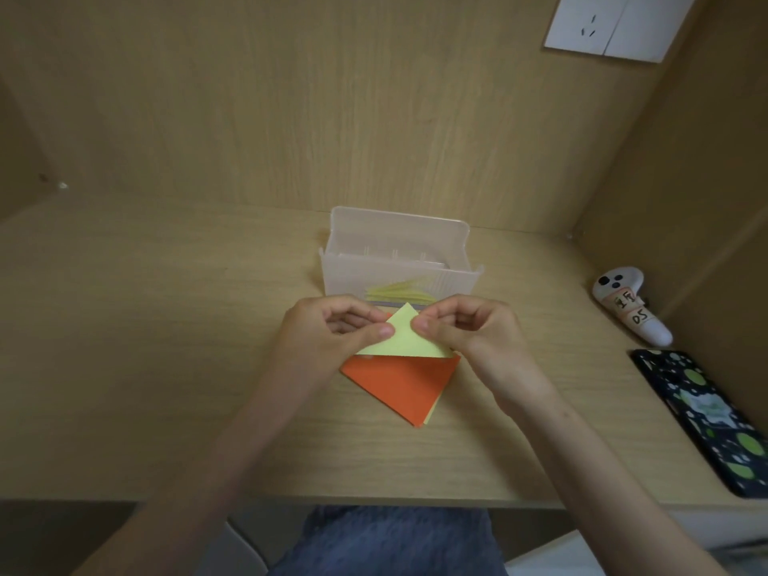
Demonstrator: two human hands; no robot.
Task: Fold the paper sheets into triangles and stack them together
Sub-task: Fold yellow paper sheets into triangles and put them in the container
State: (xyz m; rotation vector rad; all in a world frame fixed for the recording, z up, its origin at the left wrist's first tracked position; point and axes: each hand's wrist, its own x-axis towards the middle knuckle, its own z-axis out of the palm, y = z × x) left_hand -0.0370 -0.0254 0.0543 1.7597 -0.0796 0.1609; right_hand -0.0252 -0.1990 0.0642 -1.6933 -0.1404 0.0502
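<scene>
A pale yellow paper triangle (405, 336) is held just above the desk, its point facing away from me. My left hand (332, 330) pinches its left edge and my right hand (465, 330) pinches its right edge, thumbs on top. Under it lies an orange paper sheet (405, 386) on the desk, with a yellow sheet edge showing beneath its lower right side. Behind the hands stands a clear plastic box (399, 259) with several folded yellow papers (399, 292) inside.
A white game controller (627, 303) with a label lies at the right by the side wall. A dark phone with green dots (710, 417) lies near the desk's right front edge. A wall socket (611, 24) is at top right. Wooden walls close in the back and right.
</scene>
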